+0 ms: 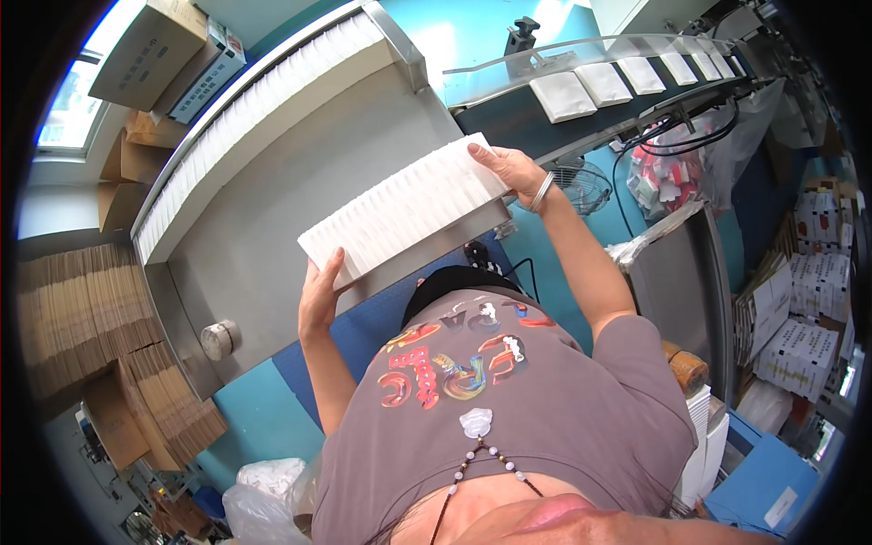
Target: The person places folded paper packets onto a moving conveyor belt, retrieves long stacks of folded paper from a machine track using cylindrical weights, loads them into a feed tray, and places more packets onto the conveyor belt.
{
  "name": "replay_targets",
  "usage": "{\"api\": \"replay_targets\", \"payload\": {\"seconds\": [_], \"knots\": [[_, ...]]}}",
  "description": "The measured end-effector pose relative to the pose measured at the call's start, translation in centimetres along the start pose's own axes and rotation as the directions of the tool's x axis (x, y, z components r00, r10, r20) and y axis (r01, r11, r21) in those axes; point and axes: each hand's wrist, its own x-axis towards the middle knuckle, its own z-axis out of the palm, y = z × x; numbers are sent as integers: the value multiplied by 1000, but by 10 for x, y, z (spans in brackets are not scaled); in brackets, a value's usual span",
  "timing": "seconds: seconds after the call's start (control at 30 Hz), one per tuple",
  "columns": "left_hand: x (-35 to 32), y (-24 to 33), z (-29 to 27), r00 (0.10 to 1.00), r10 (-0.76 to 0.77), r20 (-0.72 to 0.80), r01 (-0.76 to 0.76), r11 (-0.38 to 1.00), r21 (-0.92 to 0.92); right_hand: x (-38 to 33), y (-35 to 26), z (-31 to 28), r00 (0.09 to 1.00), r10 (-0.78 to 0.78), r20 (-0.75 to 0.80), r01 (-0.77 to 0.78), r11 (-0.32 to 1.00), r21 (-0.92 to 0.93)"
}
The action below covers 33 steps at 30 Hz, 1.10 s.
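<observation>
Between my two hands a long row of white folded tissues (404,211), pressed side by side, lies slantwise over the near edge of the metal table (263,218). My left hand (321,295) grips its left end, thumb on top. At the right end, my right hand (515,171) clasps the row with the thumb over the upper face; the fingers beneath are hidden. A second, longer row of similar white tissues (263,118) stands along the table's raised far edge. To the right, several flat white tissue stacks (561,96) sit spaced out on a dark conveyor belt (500,123).
A round tape roll (218,340) rests at the table's left corner. Flattened cardboard (86,295) is stacked on the left, with cartons (150,50) behind. Right of the table are a fan (581,186), a clear bag of coloured packets (668,177) and a metal stand (677,263).
</observation>
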Motion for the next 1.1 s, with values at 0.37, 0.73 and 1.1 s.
{"api": "replay_targets", "payload": {"seconds": [0.37, 0.73, 1.1], "knots": [[-1, 1, 5, 1000, -5, 12, 5, 1000, 3, 41, 27, -35, 987, 33, -159, 76, 770, 633], [5, 2, 11, 998, 5, 69, -6, 1000, 11, 18, 18, -16, 1000, -13, -9, 14, 996, 88], [2, 5, 23, 999, 3, 33, -4, 999, 50, 4, 10, -15, 995, -21, 94, -8, 954, 300]]}}
